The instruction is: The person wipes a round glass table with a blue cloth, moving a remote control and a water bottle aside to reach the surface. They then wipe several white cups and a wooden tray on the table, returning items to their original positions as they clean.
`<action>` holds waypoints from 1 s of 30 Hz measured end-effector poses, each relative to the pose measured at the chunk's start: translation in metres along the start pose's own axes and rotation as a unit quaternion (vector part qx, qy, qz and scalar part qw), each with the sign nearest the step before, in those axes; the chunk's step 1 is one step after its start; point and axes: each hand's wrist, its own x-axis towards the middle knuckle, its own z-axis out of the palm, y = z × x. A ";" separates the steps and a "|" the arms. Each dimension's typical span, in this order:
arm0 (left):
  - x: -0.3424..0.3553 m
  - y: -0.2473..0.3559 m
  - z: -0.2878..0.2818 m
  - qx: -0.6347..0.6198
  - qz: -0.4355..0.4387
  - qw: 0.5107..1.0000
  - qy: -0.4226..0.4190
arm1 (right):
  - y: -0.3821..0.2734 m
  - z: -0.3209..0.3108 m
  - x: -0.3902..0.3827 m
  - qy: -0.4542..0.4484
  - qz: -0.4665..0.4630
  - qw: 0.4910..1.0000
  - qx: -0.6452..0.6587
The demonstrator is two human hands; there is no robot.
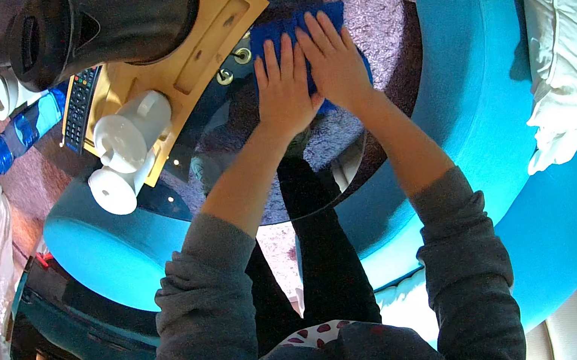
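Observation:
A folded blue cloth [271, 28] lies on the dark round glass table [217, 142], near its far right edge. My left hand [283, 93] rests flat on the cloth's left part with the fingers stretched forward. Beside it, my right hand [340, 68] lies flat on the right part, its fingers also straight. The two hands are close together, and neither grips the cloth. Most of the cloth's middle is hidden under them. Two small pale rings [242, 56] show just left of the cloth; I cannot tell whether they are on or under the glass.
At the left, a wooden tray [211, 44] bears a black kettle [135, 18] and a white cup [122, 143]. A black remote control [80, 112] and a blue water bottle [28, 128] are beyond. Turquoise curved seats [467, 81] ring the table; a white pillow [563, 50] is far right.

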 end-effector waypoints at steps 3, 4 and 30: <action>0.017 0.000 -0.006 0.012 -0.024 1.000 0.009 | 0.006 -0.003 0.017 0.063 -0.005 0.998 -0.006; 0.016 0.000 -0.004 -0.013 -0.031 0.999 0.029 | 0.006 0.001 0.016 0.075 -0.007 0.997 -0.002; -0.271 0.002 0.024 -0.073 -0.029 0.978 -0.194 | -0.214 0.054 -0.211 -0.171 0.121 0.975 0.074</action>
